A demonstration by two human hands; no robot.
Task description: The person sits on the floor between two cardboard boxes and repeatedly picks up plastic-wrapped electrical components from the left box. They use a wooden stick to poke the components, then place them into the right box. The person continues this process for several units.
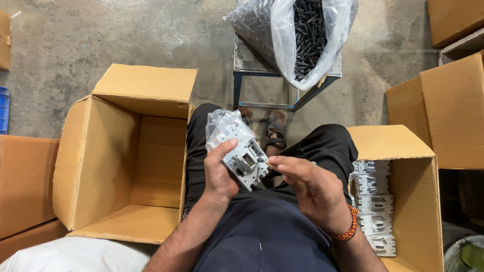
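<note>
Two hands meet over the lap of a seated person in this single head view. Gripped by the left hand (pixel 220 171), with the thumb across its upper edge, is a grey-white plastic part (pixel 245 160), tilted and half inside a clear plastic wrapper (pixel 225 125) that bunches above the fingers. The right hand (pixel 311 187) sits just beside the part's lower right corner; its fingers are curled loosely and the fingertips touch or nearly touch the part, clamped on nothing that I can make out. A red and orange bead bracelet (pixel 349 224) circles the right wrist.

Left of the left hand stands a big open cardboard box (pixel 101 166), and nothing lies in the part of it that shows. Right of the right hand is a second open box (pixel 421 196) with a stack of similar white parts (pixel 375 201) along its near wall, wrapped in clear film. Beyond both hands, past the sandalled feet, a metal stand (pixel 262 75) carries a clear bag of black screws (pixel 307 35).

Judging by this, one part is in hand and only partly wrapped, many parts wait in the right box, and the left box has taken nothing visible.
</note>
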